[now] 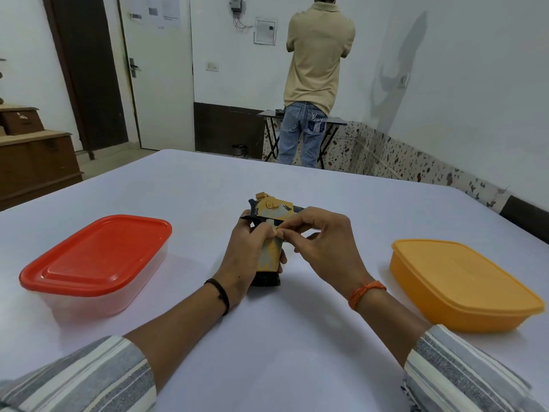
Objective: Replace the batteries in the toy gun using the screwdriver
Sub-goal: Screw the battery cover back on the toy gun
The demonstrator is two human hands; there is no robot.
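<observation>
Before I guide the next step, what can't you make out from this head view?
- Head view: what the right hand pinches at the toy gun grip; too small, fingers cover it.
- Battery cover: left hand hides it.
- Orange container contents: opaque.
- Screwdriver: not visible.

We could not see the toy gun (269, 233) whole: the left hand (246, 257) wrapped its handle and hid that side, while the right hand (322, 248) covered the barrel end. The right fingertips (280, 233) pinched at something on the handle, too small for us to tell what. The orange-yellow box (457, 286) was opaque, so its contents stayed hidden, and its right end ran out of view. Through the red-lidded box (95, 263) we made out nothing certain. The worktop (267, 352) was cut off below. The standing person (315, 72) lost the head to the top edge.
</observation>
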